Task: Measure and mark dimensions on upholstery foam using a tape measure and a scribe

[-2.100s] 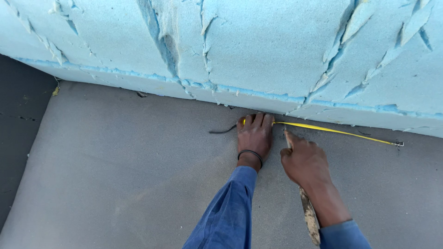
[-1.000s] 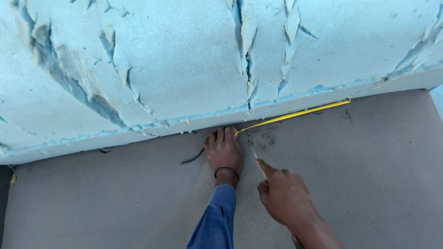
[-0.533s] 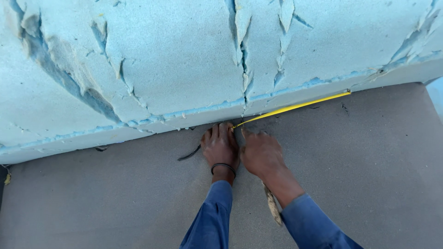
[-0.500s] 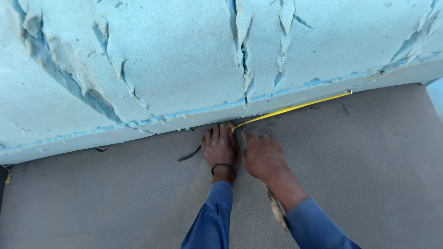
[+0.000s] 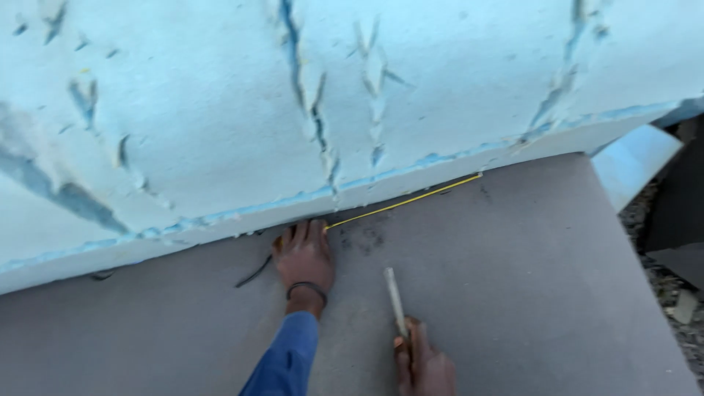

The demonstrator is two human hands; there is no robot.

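Observation:
My left hand (image 5: 303,254) lies flat on the grey foam sheet (image 5: 513,279), fingers against the bottom edge of a big light-blue foam block (image 5: 220,110). It presses down the near end of a yellow measuring tape (image 5: 403,200), which runs up and right along the block's edge. A dark band circles that wrist above a blue sleeve. My right hand (image 5: 423,367) is low in the view, pulled back from the tape, gripping a knife (image 5: 396,301) whose pale blade points up toward the block.
A thin dark curved strip (image 5: 254,273) lies on the grey sheet just left of my left hand. Dark smudges mark the sheet beside the tape. At the far right the sheet ends, with gravel ground (image 5: 671,293) and another pale-blue foam piece (image 5: 634,161) beyond.
My right hand has drawn back from beside my left hand toward me, and the knife blade now shows pointing up. The view has shifted right. My left hand still pins the tape.

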